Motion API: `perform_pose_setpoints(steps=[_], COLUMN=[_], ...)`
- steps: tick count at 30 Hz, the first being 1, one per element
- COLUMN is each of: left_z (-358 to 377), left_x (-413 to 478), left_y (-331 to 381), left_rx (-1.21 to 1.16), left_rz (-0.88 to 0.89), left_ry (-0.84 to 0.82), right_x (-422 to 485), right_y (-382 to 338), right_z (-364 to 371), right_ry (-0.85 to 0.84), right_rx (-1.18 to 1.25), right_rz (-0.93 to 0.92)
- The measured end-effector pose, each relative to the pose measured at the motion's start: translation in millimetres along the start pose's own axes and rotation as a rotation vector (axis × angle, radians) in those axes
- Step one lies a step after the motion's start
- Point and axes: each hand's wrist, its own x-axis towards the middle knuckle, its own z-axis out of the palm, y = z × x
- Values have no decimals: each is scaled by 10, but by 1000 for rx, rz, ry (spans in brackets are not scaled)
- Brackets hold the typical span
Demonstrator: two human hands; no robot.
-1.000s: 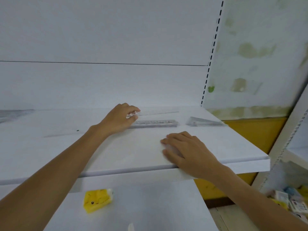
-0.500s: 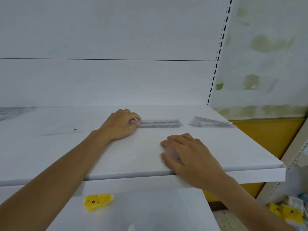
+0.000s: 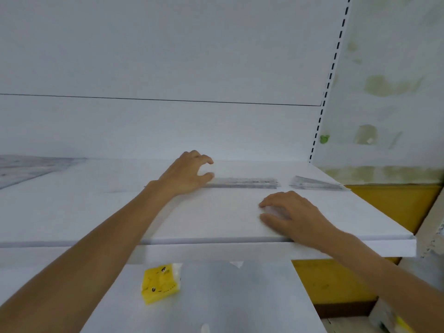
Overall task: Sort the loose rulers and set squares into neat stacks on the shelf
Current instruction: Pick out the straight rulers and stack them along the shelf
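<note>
Head view: the clear rulers (image 3: 242, 183) and set squares (image 3: 312, 183) blur faintly against the shelf (image 3: 96, 212). Left hand (image 3: 185, 175), fingers spread loose, thumb touching the rulers' left end. Right hand (image 3: 293, 212) lies flat, holding nothing, nearer the shelf's front.

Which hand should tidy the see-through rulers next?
Probably the left hand: its open fingers sit at the end of the clear plastic ruler stack. The right hand lies flat nearer the white shelf's front edge.

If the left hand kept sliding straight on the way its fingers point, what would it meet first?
Most likely the clear rulers, which lie directly beyond the left hand; its thumb seems already at their near end. The set squares come after.
</note>
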Motion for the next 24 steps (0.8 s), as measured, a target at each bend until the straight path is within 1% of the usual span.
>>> perform_pose_setpoints(steps=[3,6,10,15,17,19,20,22,24], left_z=[-430,-908,-1575,-2236,-2420,-2559,-2614,-2677,-2695], left_x=[-313,-824,-1675,-2709,-3061,-3326,-3426,-3555,-3593], left_y=[-279,-718,-1402,-2153,-2401,-2631,-2736,-2926,-3110], left_rx=[-8,46,136,177,214,243,248,244,221], left_rz=[-17,-81,-221,-378,-423,-476,-500,-529,-540], left_ry=[56,121,165,211,211,209,202,190,217], right_x=[236,683,1222,1605,1703,1742,1746,1742,1819], right_y=[-136,-561,-1571,-3043,-3539,-3930,-4082,-4280,-4379], right_z=[-74,-128,11,498,761,1054,1199,1442,1558], right_ry=[-13,43,106,101,103,65,29,-36,-45], right_rx=[-39,-71,59,179,217,246,226,96,2], right_rz=[-24,-106,-231,-410,-452,-478,-496,-546,-570])
